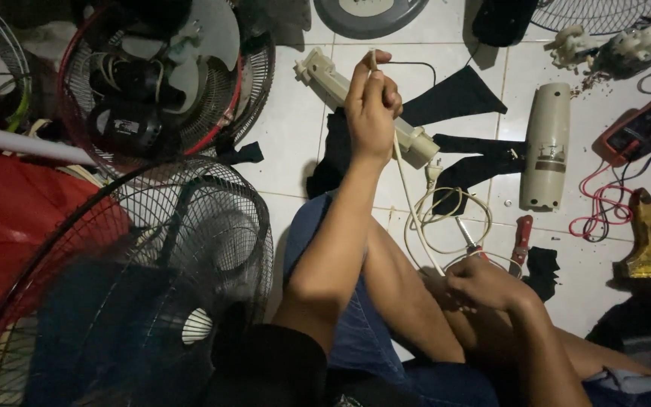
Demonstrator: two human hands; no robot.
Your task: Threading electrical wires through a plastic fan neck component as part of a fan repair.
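White cord (403, 169) runs taut between the two hands, and its upper end sits right inside the curled fingers of the left hand (371, 105), poking out just above the fingertips. From there the cord drops down past the heel of that hand, loops into a loose coil (446, 211) off to the outer side of the wrist, and carries on to the right hand (484, 283) lower down. Left arm is stretched out long and raised, elbow low near the knee, forearm angled up and away, back of the hand facing the camera. Fingers there are pressed together in a closed fist round the cord, thumb tucked against the forefinger. Right arm comes in bent, hand resting on the leg, knuckles up. Its fingers are curled under and seem to pinch the lower stretch of cord, though the dim light makes the grip itself hard to read. Just beyond the left fingers lies a cream plastic fan neck (367, 105) on the white tiled floor (295, 143), partly behind the fist. Past the right fingers, red-handled pliers (520, 240) lie near the coil, and a beige motor cover (548, 147) lies further out. Well to the inner side stands a black fan guard (152, 264) with blades behind it
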